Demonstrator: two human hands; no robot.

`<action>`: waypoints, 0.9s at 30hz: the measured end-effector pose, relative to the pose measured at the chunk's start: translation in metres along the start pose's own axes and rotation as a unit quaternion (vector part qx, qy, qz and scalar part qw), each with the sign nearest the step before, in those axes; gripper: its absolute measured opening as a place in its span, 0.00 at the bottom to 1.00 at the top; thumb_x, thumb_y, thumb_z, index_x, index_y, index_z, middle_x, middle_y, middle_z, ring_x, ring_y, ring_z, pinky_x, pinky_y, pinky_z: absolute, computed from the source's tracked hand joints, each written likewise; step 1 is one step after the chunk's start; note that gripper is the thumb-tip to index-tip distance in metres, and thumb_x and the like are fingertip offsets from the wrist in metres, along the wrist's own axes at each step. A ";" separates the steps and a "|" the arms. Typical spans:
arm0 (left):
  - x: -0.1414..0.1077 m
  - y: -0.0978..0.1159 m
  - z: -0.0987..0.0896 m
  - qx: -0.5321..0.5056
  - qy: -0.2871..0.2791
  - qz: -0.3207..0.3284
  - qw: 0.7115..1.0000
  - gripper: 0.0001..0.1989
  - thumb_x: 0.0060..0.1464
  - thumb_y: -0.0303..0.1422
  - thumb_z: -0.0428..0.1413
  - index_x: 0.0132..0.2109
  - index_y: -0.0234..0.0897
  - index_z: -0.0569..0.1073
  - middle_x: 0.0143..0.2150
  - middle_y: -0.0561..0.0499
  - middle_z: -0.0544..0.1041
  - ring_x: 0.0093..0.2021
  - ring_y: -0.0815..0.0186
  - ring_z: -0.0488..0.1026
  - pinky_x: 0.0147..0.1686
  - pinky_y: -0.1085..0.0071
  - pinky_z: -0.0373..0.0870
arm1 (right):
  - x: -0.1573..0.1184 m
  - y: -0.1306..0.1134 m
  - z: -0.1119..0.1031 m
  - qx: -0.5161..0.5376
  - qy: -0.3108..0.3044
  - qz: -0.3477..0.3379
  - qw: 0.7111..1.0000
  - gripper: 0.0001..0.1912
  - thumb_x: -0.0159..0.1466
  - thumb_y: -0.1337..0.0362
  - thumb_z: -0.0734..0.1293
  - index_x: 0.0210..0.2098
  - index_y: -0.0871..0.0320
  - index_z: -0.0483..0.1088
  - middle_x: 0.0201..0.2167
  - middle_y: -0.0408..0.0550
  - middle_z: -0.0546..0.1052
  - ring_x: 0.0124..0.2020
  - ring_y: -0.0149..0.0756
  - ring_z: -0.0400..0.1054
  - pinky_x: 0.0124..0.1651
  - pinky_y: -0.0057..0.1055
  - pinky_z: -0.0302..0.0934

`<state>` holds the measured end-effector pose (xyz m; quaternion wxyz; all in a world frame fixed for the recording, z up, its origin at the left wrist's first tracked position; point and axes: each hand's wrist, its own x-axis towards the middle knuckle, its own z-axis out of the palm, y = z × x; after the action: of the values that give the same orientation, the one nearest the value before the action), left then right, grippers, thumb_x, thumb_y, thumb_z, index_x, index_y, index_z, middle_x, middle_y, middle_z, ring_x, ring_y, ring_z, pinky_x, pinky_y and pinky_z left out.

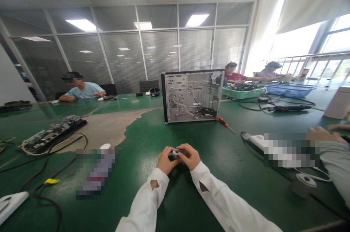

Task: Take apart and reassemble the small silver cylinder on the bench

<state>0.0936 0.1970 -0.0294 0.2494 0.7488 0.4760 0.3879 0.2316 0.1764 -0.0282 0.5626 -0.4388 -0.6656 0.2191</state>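
Both hands meet low over the green table (142,173), fingers curled around a small round silver-grey part (176,153) with dark spots on its top. Its exact kind is too small to make out. On one side my left hand (166,160) pinches it between thumb and fingers. From the other side my right hand (189,156) grips it with thumb and forefinger. Beyond the hands stands an open computer case (193,95), its inside facing me with loose cables at the bottom. Beside its lower right corner lies a screwdriver (223,122) with an orange and black handle.
A power strip with opened insides (51,135) and black cables lie left. A blurred purple object (97,175) is nearer. At right are a white power strip (257,141), a co-worker's hand (321,135), a green basket (242,93) and a blue basket (290,90). Other people sit farther back.
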 end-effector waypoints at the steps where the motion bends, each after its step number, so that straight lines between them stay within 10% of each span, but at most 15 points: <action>1: 0.000 0.000 0.001 0.012 0.005 0.022 1.000 0.14 0.34 0.31 0.59 0.33 0.39 0.70 0.34 0.54 0.70 0.37 0.65 0.67 0.40 0.70 0.61 | 0.000 0.000 0.000 -0.001 0.002 -0.008 1.000 0.11 0.50 0.70 0.61 0.32 0.57 0.70 0.31 0.46 0.69 0.29 0.30 0.65 0.23 0.23 0.58; 27: 0.000 0.000 0.005 0.020 0.020 0.087 0.996 0.12 0.36 0.30 0.57 0.34 0.37 0.69 0.33 0.53 0.69 0.35 0.67 0.66 0.36 0.70 0.62 | 0.005 0.005 -0.004 -0.012 0.050 -0.021 0.998 0.06 0.53 0.66 0.61 0.30 0.58 0.67 0.29 0.46 0.69 0.29 0.30 0.64 0.27 0.24 0.59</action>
<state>0.0972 0.1966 -0.0322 0.1901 0.7842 0.4218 0.4134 0.2374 0.1821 -0.0282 0.5942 -0.4424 -0.6480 0.1767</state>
